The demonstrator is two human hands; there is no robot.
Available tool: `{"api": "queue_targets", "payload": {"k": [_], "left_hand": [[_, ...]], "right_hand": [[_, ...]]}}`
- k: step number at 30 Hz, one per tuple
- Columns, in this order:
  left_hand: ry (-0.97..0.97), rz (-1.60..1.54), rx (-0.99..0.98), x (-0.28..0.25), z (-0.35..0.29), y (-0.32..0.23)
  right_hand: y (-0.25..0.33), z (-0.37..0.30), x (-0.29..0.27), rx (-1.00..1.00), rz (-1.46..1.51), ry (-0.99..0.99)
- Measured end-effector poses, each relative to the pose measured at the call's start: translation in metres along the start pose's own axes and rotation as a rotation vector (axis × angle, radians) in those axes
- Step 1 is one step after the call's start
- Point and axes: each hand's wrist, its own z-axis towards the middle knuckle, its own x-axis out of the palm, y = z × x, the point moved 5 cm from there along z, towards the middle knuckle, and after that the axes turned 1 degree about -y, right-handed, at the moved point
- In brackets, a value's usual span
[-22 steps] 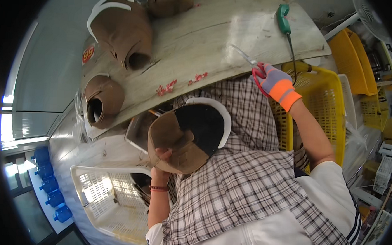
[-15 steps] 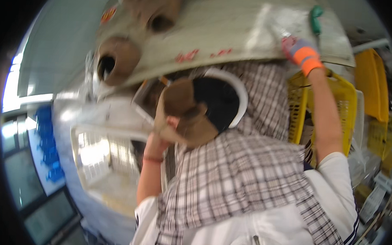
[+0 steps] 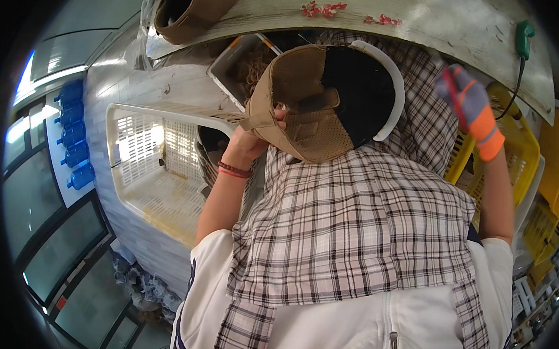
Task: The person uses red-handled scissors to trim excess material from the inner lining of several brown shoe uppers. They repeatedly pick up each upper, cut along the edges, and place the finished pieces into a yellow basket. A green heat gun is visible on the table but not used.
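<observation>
A brown cap [image 3: 294,113] lies tipped over above my lap, its hollow side showing. Part of it is mesh; a black panel [image 3: 361,94] and a white curved rim [image 3: 392,86] form its right side. My left hand [image 3: 250,142], bare, is closed on the cap's left edge, some fingers inside. Off to the right, apart from the cap, is my right hand [image 3: 469,108] in a grey-purple glove with an orange cuff. Its fingers look curled and are slightly blurred. A red strip runs along the glove's left side; whether it is glove or a held thing is unclear.
Ahead stands a worktable [image 3: 267,21] bearing another brown cap [image 3: 190,8], red scraps [image 3: 324,10] and a green corded tool [image 3: 524,38]. A white basket [image 3: 121,149] is at left, a grey bin [image 3: 225,69] beyond it, a yellow basket [image 3: 523,157] at right.
My right hand has drawn back from the tabletop toward me. My left hand still holds the cap. The view has shifted, with the table now higher in the picture.
</observation>
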Motion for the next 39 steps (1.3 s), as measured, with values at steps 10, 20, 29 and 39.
{"api": "queue_targets", "payload": {"k": [10,20,29,39], "left_hand": [[0.141,-0.051,0.041,-0.005,0.007,0.013],[0.069,-0.152,0.031,-0.018,0.016,0.025],[0.104,-0.176,0.033,-0.018,0.022,0.028],[0.145,0.132,0.357,0.009,0.014,-0.012]], "right_hand": [[0.098,-0.004,0.097,-0.352,-0.583,0.382],[0.11,0.01,0.117,-0.278,-0.605,0.564],[0.104,0.009,0.125,-0.249,-0.652,0.558],[0.078,0.029,0.102,-0.092,-0.458,0.969]]}}
